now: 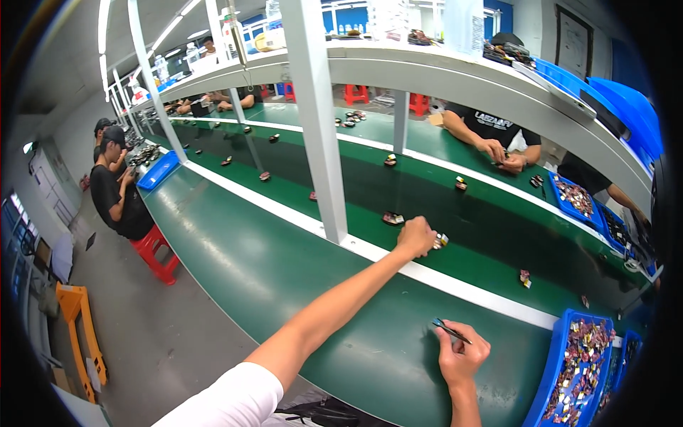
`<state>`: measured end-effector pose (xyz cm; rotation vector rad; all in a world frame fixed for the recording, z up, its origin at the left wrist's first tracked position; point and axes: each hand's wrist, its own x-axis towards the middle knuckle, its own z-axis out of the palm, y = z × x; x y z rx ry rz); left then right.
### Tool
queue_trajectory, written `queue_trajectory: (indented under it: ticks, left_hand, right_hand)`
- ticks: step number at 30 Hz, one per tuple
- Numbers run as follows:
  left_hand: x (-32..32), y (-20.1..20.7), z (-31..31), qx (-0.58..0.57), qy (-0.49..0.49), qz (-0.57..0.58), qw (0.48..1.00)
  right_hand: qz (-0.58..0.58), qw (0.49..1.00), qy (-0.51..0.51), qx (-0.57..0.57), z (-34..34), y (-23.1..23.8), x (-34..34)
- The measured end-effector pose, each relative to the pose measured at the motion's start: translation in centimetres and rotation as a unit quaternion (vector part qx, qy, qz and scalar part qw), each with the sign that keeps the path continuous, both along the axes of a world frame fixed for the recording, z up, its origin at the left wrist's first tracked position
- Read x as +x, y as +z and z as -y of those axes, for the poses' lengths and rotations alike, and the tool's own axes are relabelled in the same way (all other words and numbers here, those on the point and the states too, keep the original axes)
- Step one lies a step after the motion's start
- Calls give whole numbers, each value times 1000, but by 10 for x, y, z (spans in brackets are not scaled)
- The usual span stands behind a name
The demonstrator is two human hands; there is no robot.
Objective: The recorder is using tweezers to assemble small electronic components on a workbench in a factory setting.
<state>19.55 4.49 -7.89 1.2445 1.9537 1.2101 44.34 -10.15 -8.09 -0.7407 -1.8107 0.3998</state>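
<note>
My left hand (417, 237) reaches across the white rail over the green conveyor belt, its fingers curled. At its fingertips is a small part with a yellow and white label (441, 240); whether the part still rests on the belt is hard to tell. Just left of it, a dark reddish part (392, 218) lies on the belt. My right hand (464, 354) is above the green worktop (370, 334), closed around a slim dark pen-like tool (452, 331) with a teal tip. That tip points up and left, touching nothing.
A blue bin (555, 370) full of small reddish parts stands at the right. A white post (316, 135) rises left of my left hand, carrying a shelf (441, 75). More parts dot the belt. Co-workers sit across and at the far left, near another blue tray (159, 171).
</note>
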Motion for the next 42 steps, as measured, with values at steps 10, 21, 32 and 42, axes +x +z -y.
queue_trajectory:
  ticks: [10,21,32,42]
  left_hand:
    - [37,1,143,-8,-115,187,976]
    - [56,-13,174,57,-131,218,965]
    - [65,-3,181,59,-152,211,964]
    - [67,-6,181,71,-151,217,962]
  right_hand:
    - [-64,985,27,-158,5,-2,4]
    - [-187,922,73,-330,3,0,3]
    - [-156,939,51,-301,5,-3,5]
    - [-122,949,28,-289,3,-9,5]
